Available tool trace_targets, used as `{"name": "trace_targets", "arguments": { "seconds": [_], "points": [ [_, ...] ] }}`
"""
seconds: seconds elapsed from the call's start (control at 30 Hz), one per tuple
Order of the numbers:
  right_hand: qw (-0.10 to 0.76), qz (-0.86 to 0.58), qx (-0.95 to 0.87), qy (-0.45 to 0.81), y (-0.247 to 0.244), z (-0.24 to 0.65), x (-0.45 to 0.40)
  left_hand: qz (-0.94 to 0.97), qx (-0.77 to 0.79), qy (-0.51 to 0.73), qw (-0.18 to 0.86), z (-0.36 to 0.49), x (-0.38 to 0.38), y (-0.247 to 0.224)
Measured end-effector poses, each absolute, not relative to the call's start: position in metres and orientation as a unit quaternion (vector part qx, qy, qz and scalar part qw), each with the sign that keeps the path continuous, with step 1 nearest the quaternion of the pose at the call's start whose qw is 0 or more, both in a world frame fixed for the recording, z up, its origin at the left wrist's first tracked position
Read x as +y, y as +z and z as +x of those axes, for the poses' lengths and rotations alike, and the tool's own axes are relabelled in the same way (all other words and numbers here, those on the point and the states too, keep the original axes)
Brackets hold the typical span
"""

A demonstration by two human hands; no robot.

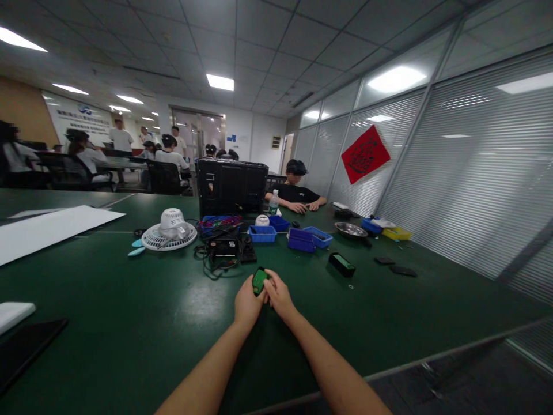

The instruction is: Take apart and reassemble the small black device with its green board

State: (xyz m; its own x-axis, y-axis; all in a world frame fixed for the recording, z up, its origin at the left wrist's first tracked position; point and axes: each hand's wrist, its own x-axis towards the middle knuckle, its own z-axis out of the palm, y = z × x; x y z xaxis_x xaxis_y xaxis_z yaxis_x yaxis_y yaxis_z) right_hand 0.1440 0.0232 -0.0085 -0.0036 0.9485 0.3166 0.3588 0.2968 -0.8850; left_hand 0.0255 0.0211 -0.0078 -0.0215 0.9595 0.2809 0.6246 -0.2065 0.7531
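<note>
Between my two hands is a small green circuit board (260, 280) in a dark casing, tilted up toward me just above the table. My left hand (247, 304) is closed round its left and lower side. From the right, my right hand (280, 295) grips the same piece, with its thumb near the board's edge; some fingers are hidden behind it. A black box with a green board inside (342, 264) lies on the table to the right of my hands. A small pale ring (351, 286) lies near that box.
Beyond my hands are a black adapter with cables (222, 248), blue bins (262, 233), a white fan part (169, 235) and a large black equipment case (233, 187). A metal bowl (351, 230) and flat black pieces (403, 270) lie right. Another person (296, 193) sits across the table.
</note>
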Motion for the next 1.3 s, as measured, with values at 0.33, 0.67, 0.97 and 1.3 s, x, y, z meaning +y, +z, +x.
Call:
{"name": "trace_targets", "arguments": {
  "seconds": [0.33, 0.67, 0.97, 1.3],
  "points": [
    [0.533, -0.569, -0.558, 0.286, -0.013, 0.165, 0.044, 0.674, 0.63, 0.325, 0.207, 0.008, 0.015, 0.002],
    [0.519, -0.554, -0.573, 0.309, -0.013, 0.169, 0.042, 0.67, 0.66, 0.264, 0.212, -0.05, -0.009, 0.019],
    [0.5, -0.567, -0.574, 0.314, -0.012, 0.169, 0.043, 0.584, 0.779, 0.216, 0.079, -0.167, 0.003, 0.03],
    [0.47, -0.584, -0.59, 0.3, -0.011, 0.169, 0.043, 0.464, 0.825, 0.294, 0.128, -0.217, 0.007, 0.032]
  ]
}}
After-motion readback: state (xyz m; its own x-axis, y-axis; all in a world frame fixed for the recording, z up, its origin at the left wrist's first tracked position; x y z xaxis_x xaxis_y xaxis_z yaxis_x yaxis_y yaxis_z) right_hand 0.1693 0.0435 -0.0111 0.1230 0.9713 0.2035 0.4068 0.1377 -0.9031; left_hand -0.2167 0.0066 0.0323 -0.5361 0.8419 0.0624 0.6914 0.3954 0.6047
